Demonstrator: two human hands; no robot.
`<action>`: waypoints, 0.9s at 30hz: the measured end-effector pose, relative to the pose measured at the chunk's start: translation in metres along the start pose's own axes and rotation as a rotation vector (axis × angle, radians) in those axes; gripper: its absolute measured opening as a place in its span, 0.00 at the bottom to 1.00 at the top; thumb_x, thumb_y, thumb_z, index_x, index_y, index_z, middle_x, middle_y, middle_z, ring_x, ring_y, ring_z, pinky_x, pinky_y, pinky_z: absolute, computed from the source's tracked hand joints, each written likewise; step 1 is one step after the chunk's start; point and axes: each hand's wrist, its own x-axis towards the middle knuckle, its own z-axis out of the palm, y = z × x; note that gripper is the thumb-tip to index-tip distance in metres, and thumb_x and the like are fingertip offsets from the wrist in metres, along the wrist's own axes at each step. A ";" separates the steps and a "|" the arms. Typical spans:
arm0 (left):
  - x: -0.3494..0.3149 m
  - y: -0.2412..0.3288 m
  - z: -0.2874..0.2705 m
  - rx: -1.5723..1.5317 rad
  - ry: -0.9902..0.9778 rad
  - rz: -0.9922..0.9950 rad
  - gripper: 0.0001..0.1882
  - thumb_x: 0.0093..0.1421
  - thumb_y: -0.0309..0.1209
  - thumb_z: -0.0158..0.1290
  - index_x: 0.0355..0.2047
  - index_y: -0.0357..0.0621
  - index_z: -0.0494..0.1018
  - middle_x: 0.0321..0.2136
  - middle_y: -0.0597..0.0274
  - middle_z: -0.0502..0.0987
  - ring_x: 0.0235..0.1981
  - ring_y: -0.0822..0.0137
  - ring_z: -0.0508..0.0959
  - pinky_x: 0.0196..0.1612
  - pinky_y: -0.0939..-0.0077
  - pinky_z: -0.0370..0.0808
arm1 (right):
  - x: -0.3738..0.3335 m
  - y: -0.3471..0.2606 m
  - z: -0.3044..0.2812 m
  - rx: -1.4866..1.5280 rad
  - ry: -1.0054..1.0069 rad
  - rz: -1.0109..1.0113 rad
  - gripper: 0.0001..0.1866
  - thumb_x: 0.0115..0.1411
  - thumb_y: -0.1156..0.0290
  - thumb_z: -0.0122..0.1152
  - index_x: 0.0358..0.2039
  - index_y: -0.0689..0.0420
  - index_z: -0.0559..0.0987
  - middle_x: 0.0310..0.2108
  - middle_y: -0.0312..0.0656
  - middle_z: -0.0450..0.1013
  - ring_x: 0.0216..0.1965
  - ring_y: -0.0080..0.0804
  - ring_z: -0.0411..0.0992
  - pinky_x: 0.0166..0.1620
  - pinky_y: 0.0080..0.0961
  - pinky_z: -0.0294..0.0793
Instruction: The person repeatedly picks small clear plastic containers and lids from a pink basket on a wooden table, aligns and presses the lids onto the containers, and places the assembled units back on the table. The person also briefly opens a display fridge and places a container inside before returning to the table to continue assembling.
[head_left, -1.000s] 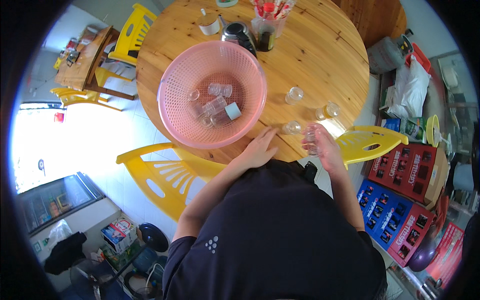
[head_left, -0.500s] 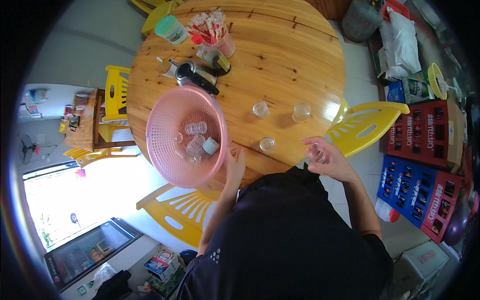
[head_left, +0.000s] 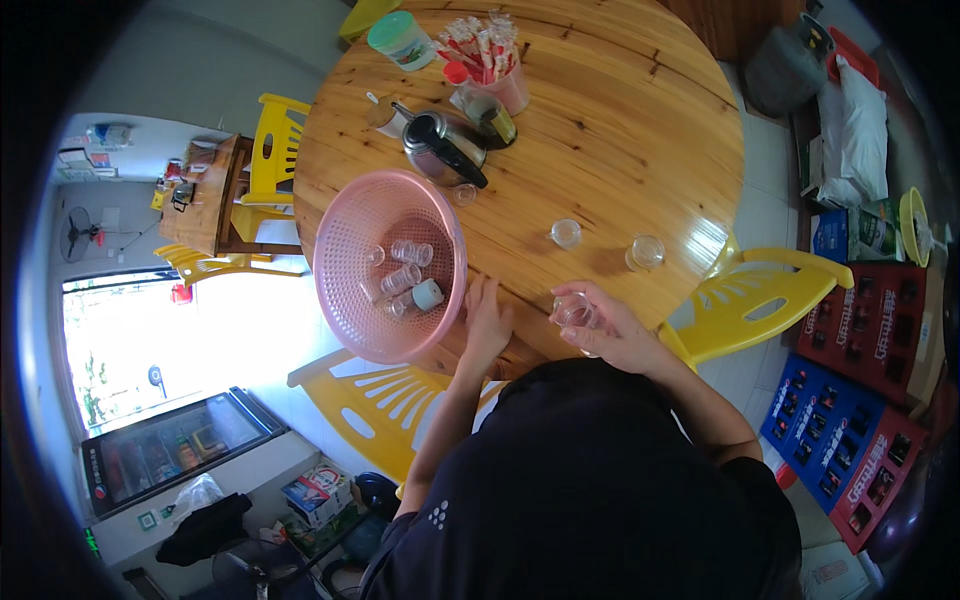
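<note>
My right hand [head_left: 622, 330] is closed round a small clear glass cup [head_left: 574, 311] near the table's front edge. Its fingers partly cover the cup, and whether a second one sits under it cannot be told. Just outside the right rim of a pink perforated basket [head_left: 330, 290], my left hand [head_left: 488, 325] has its fingers stretched and apart; contact with the basket is unclear. Several clear cups [head_left: 402, 279] lie inside the basket, along with a pale blue-white piece [head_left: 428, 294]. Two more clear cups, a nearer one [head_left: 566, 234] and a right one [head_left: 646, 252], stand on the round wooden table [head_left: 610, 120].
Behind the basket are a steel kettle [head_left: 440, 148], a small clear cup [head_left: 465, 194], a dark jar [head_left: 495, 123], a pink holder of wrapped sticks [head_left: 508, 92] and a green-lidded tub [head_left: 400, 40]. Yellow chairs [head_left: 760, 300] border the table. Drink crates [head_left: 830, 420] stand at right.
My right hand with its cup has moved left, to where a third cup stood on the table. The view has shifted, and a small cup beside the kettle now shows. My left hand stays by the basket.
</note>
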 end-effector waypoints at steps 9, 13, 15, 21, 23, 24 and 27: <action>0.165 0.013 0.031 0.285 0.473 -0.212 0.32 0.55 0.30 0.56 0.59 0.38 0.60 0.60 0.33 0.55 0.62 0.34 0.55 0.64 0.41 0.50 | -0.039 -0.021 0.012 -0.304 0.051 0.082 0.27 0.61 0.68 0.64 0.58 0.57 0.66 0.40 0.37 0.72 0.36 0.19 0.69 0.39 0.16 0.70; 0.172 0.007 0.044 0.276 0.338 -0.366 0.32 0.56 0.36 0.57 0.59 0.44 0.61 0.53 0.41 0.63 0.58 0.40 0.60 0.60 0.41 0.55 | -0.060 -0.023 0.010 -0.243 0.195 0.165 0.28 0.61 0.67 0.65 0.58 0.57 0.66 0.40 0.37 0.71 0.36 0.19 0.67 0.38 0.17 0.70; 0.163 0.004 0.051 0.332 0.346 -0.315 0.27 0.57 0.40 0.58 0.55 0.45 0.66 0.46 0.48 0.67 0.53 0.45 0.64 0.55 0.44 0.59 | -0.066 -0.022 0.004 -0.074 0.248 0.217 0.28 0.61 0.68 0.65 0.59 0.57 0.66 0.40 0.36 0.70 0.36 0.19 0.67 0.38 0.17 0.70; 0.117 0.000 0.041 0.264 0.268 0.013 0.15 0.60 0.42 0.57 0.37 0.44 0.71 0.38 0.48 0.72 0.43 0.51 0.72 0.44 0.56 0.68 | -0.056 -0.012 -0.010 -0.036 0.200 0.203 0.27 0.60 0.71 0.65 0.58 0.57 0.66 0.40 0.35 0.68 0.36 0.18 0.65 0.38 0.16 0.69; 0.085 0.010 0.028 -0.132 0.201 -0.143 0.15 0.63 0.43 0.53 0.40 0.44 0.71 0.35 0.48 0.74 0.33 0.55 0.72 0.37 0.61 0.70 | -0.045 -0.009 -0.010 -0.119 0.155 0.170 0.28 0.59 0.71 0.66 0.58 0.57 0.66 0.39 0.35 0.69 0.36 0.17 0.66 0.38 0.17 0.70; 0.066 0.017 0.021 -0.332 0.140 -0.241 0.15 0.65 0.43 0.51 0.41 0.44 0.70 0.33 0.48 0.75 0.29 0.57 0.73 0.34 0.64 0.70 | -0.039 -0.007 -0.009 -0.183 0.131 0.144 0.28 0.59 0.71 0.66 0.58 0.57 0.66 0.39 0.35 0.69 0.35 0.18 0.66 0.38 0.17 0.70; 0.012 0.038 -0.008 -1.359 0.114 -0.647 0.15 0.67 0.38 0.46 0.47 0.39 0.68 0.35 0.50 0.78 0.22 0.62 0.72 0.28 0.66 0.70 | -0.027 -0.003 -0.001 -0.224 0.139 0.192 0.28 0.57 0.70 0.68 0.56 0.57 0.67 0.38 0.35 0.70 0.35 0.18 0.68 0.39 0.18 0.71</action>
